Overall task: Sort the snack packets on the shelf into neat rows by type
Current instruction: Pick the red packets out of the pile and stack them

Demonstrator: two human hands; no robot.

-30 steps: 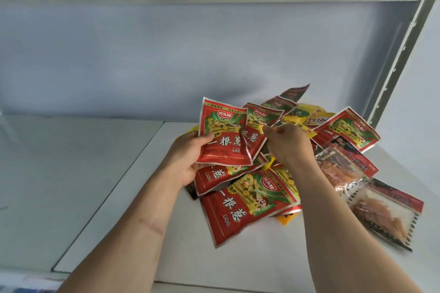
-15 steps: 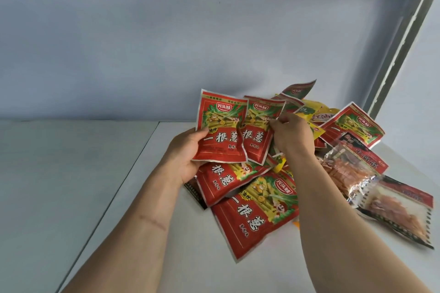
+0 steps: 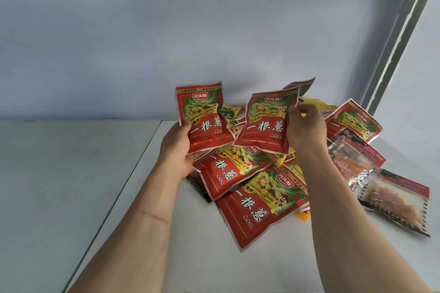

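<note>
Your left hand (image 3: 177, 150) grips one red packet (image 3: 204, 118) and your right hand (image 3: 306, 126) pinches a matching one (image 3: 264, 123), both lifted above the pile (image 3: 259, 200) near the shelf's (image 3: 71, 173) right end. No rows yet; nearly everything remains unsorted.

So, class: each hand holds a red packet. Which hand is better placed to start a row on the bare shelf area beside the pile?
Probably the left hand: its red packet is nearest the bare shelf, while the right hand holds its packet over the pile.
</note>
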